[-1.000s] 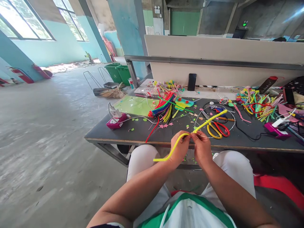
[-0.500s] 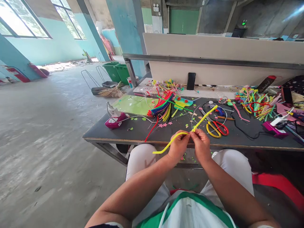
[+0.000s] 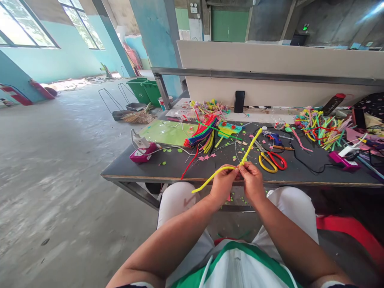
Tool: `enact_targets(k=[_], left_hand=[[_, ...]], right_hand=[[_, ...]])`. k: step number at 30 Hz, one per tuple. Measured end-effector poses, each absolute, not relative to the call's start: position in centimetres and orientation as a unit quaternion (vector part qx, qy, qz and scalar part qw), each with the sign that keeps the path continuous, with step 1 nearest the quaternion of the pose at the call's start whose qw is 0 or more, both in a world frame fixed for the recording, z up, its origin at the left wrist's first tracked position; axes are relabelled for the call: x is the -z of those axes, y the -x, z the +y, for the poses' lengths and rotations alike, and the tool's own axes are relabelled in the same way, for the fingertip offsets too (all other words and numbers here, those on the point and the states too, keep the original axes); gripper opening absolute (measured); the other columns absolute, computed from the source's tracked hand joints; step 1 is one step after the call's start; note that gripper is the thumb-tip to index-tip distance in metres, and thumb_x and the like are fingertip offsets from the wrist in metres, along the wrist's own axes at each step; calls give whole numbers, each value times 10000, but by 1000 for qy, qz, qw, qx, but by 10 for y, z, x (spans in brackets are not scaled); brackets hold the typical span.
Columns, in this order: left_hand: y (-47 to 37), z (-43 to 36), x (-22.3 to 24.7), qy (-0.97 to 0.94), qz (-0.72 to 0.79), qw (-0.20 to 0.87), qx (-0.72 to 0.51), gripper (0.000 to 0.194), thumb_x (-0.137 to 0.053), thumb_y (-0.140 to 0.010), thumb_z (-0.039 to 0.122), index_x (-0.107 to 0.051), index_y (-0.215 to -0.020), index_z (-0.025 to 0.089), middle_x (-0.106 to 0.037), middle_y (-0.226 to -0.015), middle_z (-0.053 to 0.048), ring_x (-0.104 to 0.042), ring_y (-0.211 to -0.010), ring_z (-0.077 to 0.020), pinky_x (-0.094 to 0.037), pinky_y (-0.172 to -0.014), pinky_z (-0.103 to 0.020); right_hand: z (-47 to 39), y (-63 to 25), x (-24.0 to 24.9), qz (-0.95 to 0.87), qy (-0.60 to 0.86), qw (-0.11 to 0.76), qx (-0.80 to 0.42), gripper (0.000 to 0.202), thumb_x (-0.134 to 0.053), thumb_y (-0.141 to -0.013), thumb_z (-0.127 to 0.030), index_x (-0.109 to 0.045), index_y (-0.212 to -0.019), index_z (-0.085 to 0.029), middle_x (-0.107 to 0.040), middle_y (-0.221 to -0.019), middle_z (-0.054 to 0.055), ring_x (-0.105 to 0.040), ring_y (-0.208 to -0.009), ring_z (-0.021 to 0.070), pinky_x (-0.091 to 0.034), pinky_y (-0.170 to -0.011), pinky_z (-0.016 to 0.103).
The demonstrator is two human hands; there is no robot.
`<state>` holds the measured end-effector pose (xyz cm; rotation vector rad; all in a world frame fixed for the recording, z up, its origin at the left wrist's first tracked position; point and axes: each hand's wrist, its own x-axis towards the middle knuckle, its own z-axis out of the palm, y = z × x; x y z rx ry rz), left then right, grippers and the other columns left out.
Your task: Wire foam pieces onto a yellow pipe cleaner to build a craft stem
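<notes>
Just above the table's front edge, my left hand (image 3: pixel 222 183) and my right hand (image 3: pixel 251 180) meet with fingertips pinched together. Between them runs a yellow pipe cleaner (image 3: pixel 207 182). One smooth length curves out of my left hand down to the left. A thicker, twisted-looking part (image 3: pixel 251 146) rises from my right fingertips up to the right. The exact join is hidden by the fingers. A thin pale wire loop (image 3: pixel 236 149) stands out beyond my hands. Scissors (image 3: pixel 268 161) with one yellow and one red handle lie right of them.
A bundle of coloured pipe cleaners (image 3: pixel 207 134) lies left of centre, by a green sheet (image 3: pixel 168 133). Another pile (image 3: pixel 322 127) sits at the right. A phone (image 3: pixel 239 101) leans upright at the back. Purple power blocks (image 3: pixel 142 154) stand near both ends. Paper scraps dot the table (image 3: pixel 177 170).
The raised yellow part has tilted a little more upright and shifted left. Both hands keep their pinch. The whole view has shifted slightly.
</notes>
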<state>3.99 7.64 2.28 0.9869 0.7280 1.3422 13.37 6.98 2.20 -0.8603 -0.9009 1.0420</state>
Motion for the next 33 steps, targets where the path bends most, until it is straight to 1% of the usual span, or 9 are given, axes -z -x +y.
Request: enact_targets(k=[5,9,13,17,20,22,27,30,33], left_hand=[[-35,74,-30,-376,259,697,-552,169,-719,-693,263,-650,-728,113,-612,-634,-18,-542,-573,-101,-429,-589,-232],[-31,75,-36,-338,240,759,-503,186,-735,-671,252,-647,-711,92,-591,-589,-19,-523,-517,-89,-420,-556,-225],[-27,79,-39,-309,235,806,-447,214,-752,-651,247,-644,-737,84,-593,-603,-24,-523,-502,-83,-416,-529,-213],[-24,79,-39,-302,199,831,-423,211,-767,-635,214,-627,-732,90,-573,-615,-12,-478,-492,-51,-350,-477,-172],[-25,80,-38,-310,199,811,-455,205,-770,-634,212,-616,-710,99,-567,-608,-7,-453,-486,-43,-332,-474,-169],[-26,82,-37,-315,222,786,-483,203,-767,-636,222,-615,-701,104,-576,-607,-11,-465,-491,-52,-343,-483,-178],[-25,89,-34,-315,256,743,-533,181,-753,-647,221,-625,-714,112,-579,-603,-7,-482,-508,-60,-360,-507,-187],[-24,91,-32,-320,258,736,-538,177,-750,-651,226,-620,-705,117,-572,-592,-2,-485,-514,-63,-363,-515,-192],[-23,91,-31,-324,266,738,-529,190,-755,-642,240,-624,-708,119,-584,-610,-8,-490,-519,-65,-369,-519,-197]], right_hand=[[70,-132,-28,-386,337,691,-510,73,-698,-720,-259,-648,-743,-211,-557,-684,-35,-460,-530,93,-395,-453,214],[70,-135,-29,-383,322,668,-551,113,-707,-716,-273,-641,-788,-214,-529,-652,-49,-434,-464,77,-365,-378,201],[70,-140,-30,-376,318,633,-598,131,-713,-719,-289,-630,-796,-223,-483,-573,-62,-417,-434,79,-363,-355,191],[71,-142,-31,-392,293,649,-582,98,-725,-707,-256,-650,-755,-215,-527,-645,-42,-452,-509,76,-403,-440,195],[74,-140,-31,-396,283,659,-573,74,-727,-704,-241,-664,-728,-212,-567,-714,-33,-482,-572,77,-427,-524,204],[76,-138,-30,-382,293,656,-581,92,-730,-702,-254,-674,-766,-220,-597,-755,-26,-512,-616,90,-440,-567,216],[81,-138,-24,-366,317,652,-583,237,-710,-719,-293,-652,-943,-244,-639,-907,-3,-566,-743,126,-465,-672,248],[83,-143,-23,-361,337,669,-555,230,-695,-732,-298,-651,-950,-237,-632,-957,3,-567,-806,133,-461,-700,243],[83,-145,-24,-366,346,669,-547,233,-688,-734,-313,-652,-948,-230,-635,-938,13,-571,-796,144,-464,-694,257]])
